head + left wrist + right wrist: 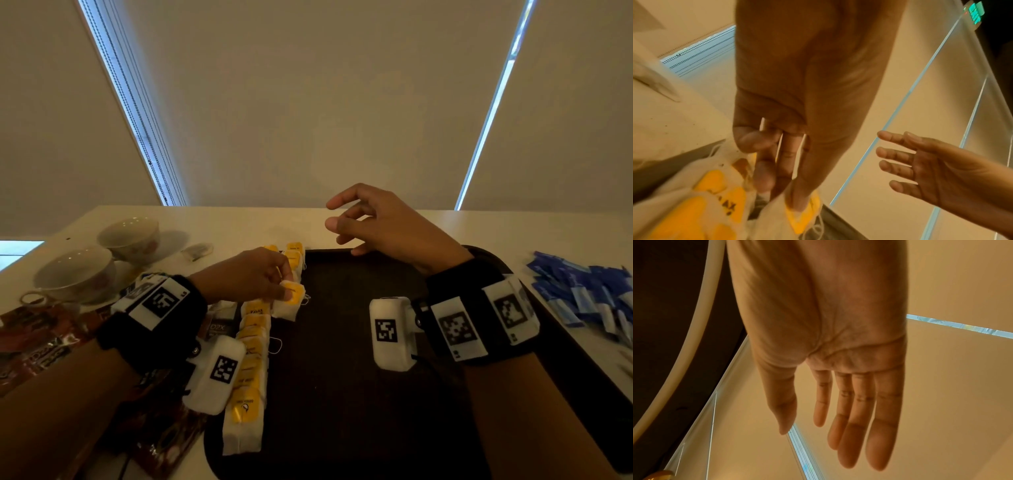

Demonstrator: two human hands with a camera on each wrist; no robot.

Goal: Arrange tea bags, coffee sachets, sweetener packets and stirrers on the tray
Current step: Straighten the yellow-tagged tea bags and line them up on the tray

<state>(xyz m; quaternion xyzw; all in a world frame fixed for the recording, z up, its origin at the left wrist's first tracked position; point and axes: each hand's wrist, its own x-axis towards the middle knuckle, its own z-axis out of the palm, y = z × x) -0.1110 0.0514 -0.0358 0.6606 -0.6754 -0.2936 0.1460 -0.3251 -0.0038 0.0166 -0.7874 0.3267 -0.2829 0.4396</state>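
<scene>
The left hand (250, 274) pinched a yellow-tagged tea bag (290, 299) at the nine o'clock edge of the dark tray (342, 377), beside the tea-bag row (250, 359), while the right hand (380, 226) hovered empty toward twelve o'clock, fingers loosely spread.

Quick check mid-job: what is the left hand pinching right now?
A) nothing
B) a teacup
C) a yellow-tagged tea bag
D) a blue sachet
C: the left hand pinches a yellow-tagged tea bag at the tray's left edge; the right hand hovers empty.
</scene>
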